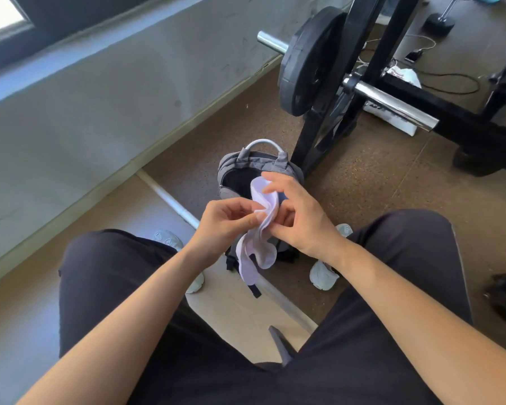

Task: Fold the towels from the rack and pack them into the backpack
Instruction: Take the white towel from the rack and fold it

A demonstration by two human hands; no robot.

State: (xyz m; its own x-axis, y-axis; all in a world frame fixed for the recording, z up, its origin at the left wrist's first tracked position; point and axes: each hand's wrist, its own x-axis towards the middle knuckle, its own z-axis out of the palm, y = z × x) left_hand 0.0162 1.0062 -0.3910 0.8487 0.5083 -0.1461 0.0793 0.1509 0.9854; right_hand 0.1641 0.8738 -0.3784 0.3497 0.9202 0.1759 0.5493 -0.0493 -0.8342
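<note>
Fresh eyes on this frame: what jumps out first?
At centre, the left hand and right hand pinch a crumpled white towel over the open grey backpack on the floor. At upper right, a black weight plate on a chrome bar stands out.

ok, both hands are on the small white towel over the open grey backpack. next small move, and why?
Probably fold the dangling lower end up to the pinched top. The small white towel hangs loose and crumpled below the left hand and right hand, which both pinch its upper part, so it looks unfolded. The open grey backpack stands on the floor below, ready afterwards.
</note>
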